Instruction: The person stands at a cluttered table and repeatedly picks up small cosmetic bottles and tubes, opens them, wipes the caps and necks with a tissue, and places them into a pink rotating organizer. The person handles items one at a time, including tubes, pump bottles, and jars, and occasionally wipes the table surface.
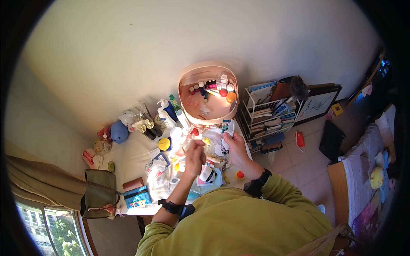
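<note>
My right hand [237,149] is closed round the lower end of a flat white and dark-green tube [228,129], which points up toward the pink oval box [183,102]. Small bottles, jars and lidded pots line the far part inside that box. To the left, my left hand [195,158] hovers above the cluttered table with its fingers curled in. Whether anything is between them is hidden. Beneath and around both hands lie several small containers, among them a yellow-lidded jar [164,144], a red-capped bottle [195,132] and a black-and-white round item [207,174].
Pump bottles [166,118] stand left of the box. Further left are a blue ball-shaped toy [119,132], an olive bag [99,192] and a blue pouch [137,197]. A clear plastic bag [158,177] lies at the table's front. A white wire rack [256,115] of books stands right.
</note>
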`<state>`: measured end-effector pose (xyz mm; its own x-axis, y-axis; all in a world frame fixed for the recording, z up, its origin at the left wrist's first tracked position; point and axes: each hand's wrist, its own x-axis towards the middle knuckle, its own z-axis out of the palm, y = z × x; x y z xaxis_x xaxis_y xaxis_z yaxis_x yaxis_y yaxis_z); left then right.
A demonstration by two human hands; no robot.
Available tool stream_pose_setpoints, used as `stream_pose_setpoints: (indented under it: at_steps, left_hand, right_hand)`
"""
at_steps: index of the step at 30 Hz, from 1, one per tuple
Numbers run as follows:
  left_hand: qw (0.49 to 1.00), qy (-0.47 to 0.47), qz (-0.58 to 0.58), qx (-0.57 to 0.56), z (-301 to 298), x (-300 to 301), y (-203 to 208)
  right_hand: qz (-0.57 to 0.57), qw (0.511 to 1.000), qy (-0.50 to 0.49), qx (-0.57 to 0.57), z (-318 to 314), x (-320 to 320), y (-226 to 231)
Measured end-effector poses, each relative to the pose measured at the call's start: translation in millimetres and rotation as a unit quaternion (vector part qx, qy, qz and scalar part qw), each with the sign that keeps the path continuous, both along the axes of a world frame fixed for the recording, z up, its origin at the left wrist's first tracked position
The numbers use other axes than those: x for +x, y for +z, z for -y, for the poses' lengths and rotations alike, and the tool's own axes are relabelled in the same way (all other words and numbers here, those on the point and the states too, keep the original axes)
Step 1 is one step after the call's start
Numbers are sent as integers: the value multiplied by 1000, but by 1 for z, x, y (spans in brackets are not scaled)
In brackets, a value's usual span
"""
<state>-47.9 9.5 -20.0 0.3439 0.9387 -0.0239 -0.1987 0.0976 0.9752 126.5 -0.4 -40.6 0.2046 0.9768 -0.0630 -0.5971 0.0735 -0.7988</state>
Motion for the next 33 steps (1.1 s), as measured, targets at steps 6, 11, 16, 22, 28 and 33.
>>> stream_pose_setpoints:
  at_steps: [6,11,16,22,28,33]
  left_hand:
    - [971,-45,-204,116,7,30,-20]
    - [989,-76,-119,37,5,30,-11]
    - [985,-145,-96,-23,13,23,4]
    - [987,-140,-72,-28,19,19,13]
    - [985,-153,-71,24,20,14,21]
    - [983,-152,-99,-21,18,0,24]
  right_hand:
    - [-47,998,-48,-5,1,-18,0]
    - [-21,1000,-6,-10,11,-15,12]
    - [20,991,115,-59,19,-1,20]
    - [209,976,-38,40,9,15,28]
    - [222,969,-90,55,0,28,31]
    - [97,972,-208,51,-27,74,37]
